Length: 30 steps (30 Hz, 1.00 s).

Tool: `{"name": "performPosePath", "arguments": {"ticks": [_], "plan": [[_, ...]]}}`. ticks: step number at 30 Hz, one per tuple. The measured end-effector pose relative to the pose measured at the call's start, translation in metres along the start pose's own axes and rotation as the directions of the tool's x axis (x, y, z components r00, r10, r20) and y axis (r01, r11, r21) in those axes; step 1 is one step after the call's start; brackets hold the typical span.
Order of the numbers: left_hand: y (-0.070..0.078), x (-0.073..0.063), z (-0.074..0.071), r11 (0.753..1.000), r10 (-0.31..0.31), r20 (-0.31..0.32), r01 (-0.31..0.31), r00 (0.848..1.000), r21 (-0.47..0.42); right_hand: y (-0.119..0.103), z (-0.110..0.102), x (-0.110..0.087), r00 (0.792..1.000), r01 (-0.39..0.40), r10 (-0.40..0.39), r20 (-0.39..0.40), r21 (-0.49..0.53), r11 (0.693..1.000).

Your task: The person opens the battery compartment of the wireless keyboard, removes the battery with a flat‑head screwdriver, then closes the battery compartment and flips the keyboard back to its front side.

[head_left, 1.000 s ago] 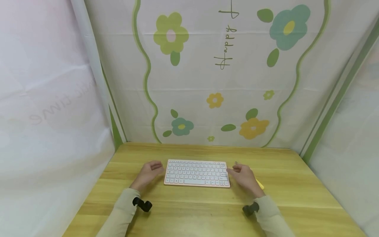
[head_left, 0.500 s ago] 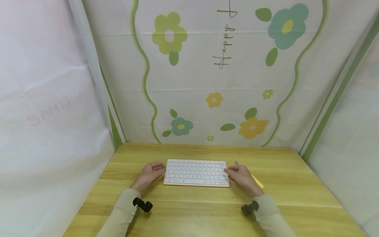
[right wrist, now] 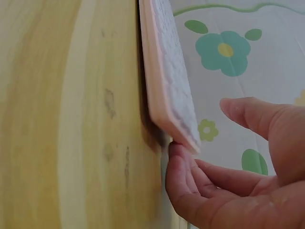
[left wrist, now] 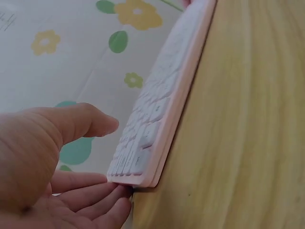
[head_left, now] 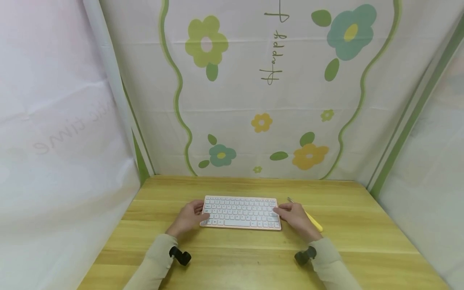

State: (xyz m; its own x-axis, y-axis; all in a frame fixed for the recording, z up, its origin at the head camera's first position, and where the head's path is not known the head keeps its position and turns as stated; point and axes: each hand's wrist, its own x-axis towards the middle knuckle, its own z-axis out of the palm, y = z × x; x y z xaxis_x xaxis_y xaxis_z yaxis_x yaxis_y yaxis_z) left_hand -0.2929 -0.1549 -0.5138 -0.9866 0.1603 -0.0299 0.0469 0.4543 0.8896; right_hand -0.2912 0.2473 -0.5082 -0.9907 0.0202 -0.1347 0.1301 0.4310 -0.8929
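Note:
A white keyboard with a pink rim lies across the table, between my hands. At its left end my left hand has its fingertips against the lower edge, and the thumb stands above the keys, apart from them. My right hand is at the other end. Its fingertips touch under the edge there, while the thumb stays raised off the keys. In the right wrist view a dark gap shows beneath the keyboard's right end.
Just beyond the right hand lies a slim yellow-handled thing with a metallic tip, partly hidden by that hand. The wooden table ends at a flower-printed cloth wall. White cloth hangs on both sides.
My left hand has moved right onto the keyboard's left end, its thumb now over the keys. My right hand has shifted slightly left, over the keyboard's right end.

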Motion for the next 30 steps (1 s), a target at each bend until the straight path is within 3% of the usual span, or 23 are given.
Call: {"name": "performPosePath", "arguments": {"ticks": [2,4,7,9,12,15,17,20,22,25,30], "plan": [[0.003,-0.003,0.006,0.992,0.031,-0.011,-0.029,0.999,0.125,0.0,0.0,0.0,1.0,-0.005,0.005,0.003,0.068,0.998],[0.008,-0.006,0.012,0.964,0.068,-0.014,-0.062,0.998,0.26,-0.002,0.0,0.0,1.0,-0.014,0.016,-0.01,0.135,0.991],[0.017,-0.013,0.023,0.888,0.152,0.01,-0.141,0.988,0.438,-0.004,0.001,0.001,1.0,-0.009,0.013,-0.021,0.195,0.981],[0.025,-0.018,0.031,0.831,0.228,0.06,-0.227,0.972,0.508,-0.007,0.003,0.001,0.999,-0.016,0.024,-0.035,0.214,0.977],[0.039,-0.022,0.048,0.755,0.333,0.165,-0.368,0.928,0.543,-0.011,0.005,0.001,0.998,-0.036,0.051,-0.045,0.278,0.96],[0.053,-0.021,0.067,0.679,0.4,0.275,-0.484,0.874,0.553,-0.015,0.007,0.0,0.996,-0.054,0.075,-0.048,0.345,0.937],[0.065,-0.018,0.08,0.609,0.444,0.315,-0.541,0.839,0.58,-0.02,0.007,-0.002,0.995,-0.058,0.085,-0.052,0.383,0.922],[0.081,-0.012,0.099,0.506,0.499,0.324,-0.573,0.804,0.645,-0.028,0.007,-0.008,0.996,-0.049,0.075,-0.044,0.43,0.901],[0.091,-0.009,0.109,0.461,0.523,0.313,-0.573,0.792,0.678,-0.033,0.007,-0.013,0.997,-0.039,0.067,-0.041,0.474,0.879],[0.104,-0.005,0.123,0.422,0.546,0.301,-0.567,0.782,0.707,-0.041,0.007,-0.019,0.997,-0.031,0.061,-0.038,0.542,0.84],[0.119,-0.001,0.138,0.383,0.597,0.259,-0.553,0.76,0.74,-0.053,0.006,-0.026,0.997,-0.016,0.058,-0.048,0.615,0.788]]}}
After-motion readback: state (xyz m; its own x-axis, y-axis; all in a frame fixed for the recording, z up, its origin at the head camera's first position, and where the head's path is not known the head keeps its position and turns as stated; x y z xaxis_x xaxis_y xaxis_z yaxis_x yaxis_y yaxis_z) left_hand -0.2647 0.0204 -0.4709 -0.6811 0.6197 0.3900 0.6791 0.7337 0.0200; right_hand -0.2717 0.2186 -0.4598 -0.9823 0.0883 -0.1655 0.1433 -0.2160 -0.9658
